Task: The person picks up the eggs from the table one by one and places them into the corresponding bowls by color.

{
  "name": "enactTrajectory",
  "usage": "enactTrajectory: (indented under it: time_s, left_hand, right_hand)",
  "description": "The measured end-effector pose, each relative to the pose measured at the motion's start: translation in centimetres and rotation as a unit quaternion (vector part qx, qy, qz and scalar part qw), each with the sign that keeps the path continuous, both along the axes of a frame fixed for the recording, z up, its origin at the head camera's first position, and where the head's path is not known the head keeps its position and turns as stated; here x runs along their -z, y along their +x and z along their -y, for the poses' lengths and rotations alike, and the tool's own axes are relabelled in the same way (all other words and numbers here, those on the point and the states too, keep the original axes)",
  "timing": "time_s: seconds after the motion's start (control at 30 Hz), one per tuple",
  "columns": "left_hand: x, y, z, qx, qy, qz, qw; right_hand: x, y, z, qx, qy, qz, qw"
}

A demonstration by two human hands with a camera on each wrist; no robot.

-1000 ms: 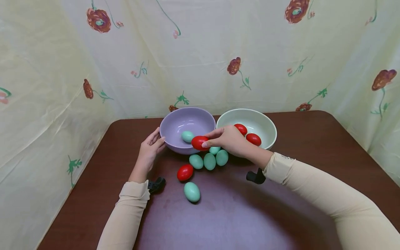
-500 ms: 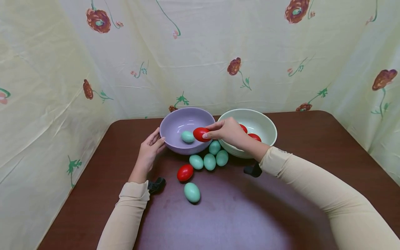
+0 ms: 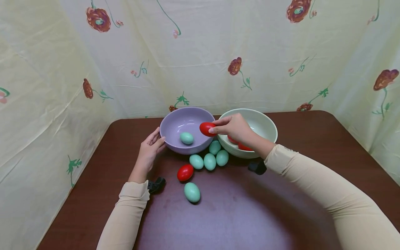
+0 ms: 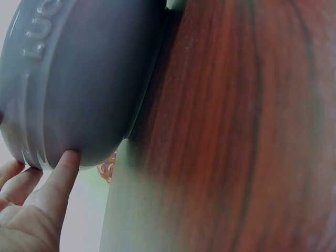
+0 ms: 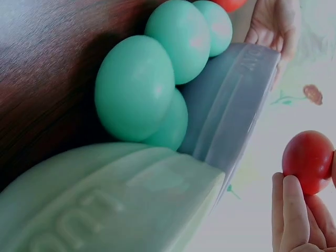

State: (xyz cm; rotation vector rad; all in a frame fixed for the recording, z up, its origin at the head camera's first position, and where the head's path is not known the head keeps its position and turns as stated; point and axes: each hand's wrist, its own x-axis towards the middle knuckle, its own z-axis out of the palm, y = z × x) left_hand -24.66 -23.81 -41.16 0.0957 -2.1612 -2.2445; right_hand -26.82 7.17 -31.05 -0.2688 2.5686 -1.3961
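My right hand (image 3: 234, 128) pinches a red egg (image 3: 207, 129) between thumb and fingers, above the right rim of the purple bowl (image 3: 175, 126). In the right wrist view the held egg (image 5: 308, 160) sits at the fingertips. The pale green bowl (image 3: 267, 128) stands beneath that hand, with red eggs (image 3: 245, 147) inside, partly covered by the hand. One green egg (image 3: 186, 138) lies in the purple bowl. My left hand (image 3: 149, 149) touches the purple bowl's left side; in the left wrist view its fingers (image 4: 62, 178) lie fairly straight against the outer wall.
Several green eggs (image 3: 209, 161) cluster on the brown table (image 3: 237, 215) before the two bowls. A loose red egg (image 3: 185, 173) and another green egg (image 3: 192, 192) lie closer to me. A flowered cloth (image 3: 193, 69) hangs behind the table.
My right hand has carried the red egg rightward and farther back, from the purple bowl's front to its right rim. Red eggs in the pale green bowl now show farther front-left. My left hand stays put.
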Motion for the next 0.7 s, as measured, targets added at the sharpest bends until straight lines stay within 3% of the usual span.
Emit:
enactTrajectory:
  time_s: [0.43, 0.7]
  left_hand:
    - [-0.3, 0.0, -0.1, -0.001, 0.002, 0.001, 1.0000]
    - [0.0, 0.0, -0.2, -0.003, 0.002, 0.004, 1.0000]
  right_hand:
    - [-0.2, -0.3, -2.1, 0.026, -0.017, 0.000, 1.000]
    - [0.4, -0.4, -4.0, 0.036, 0.020, 0.002, 0.999]
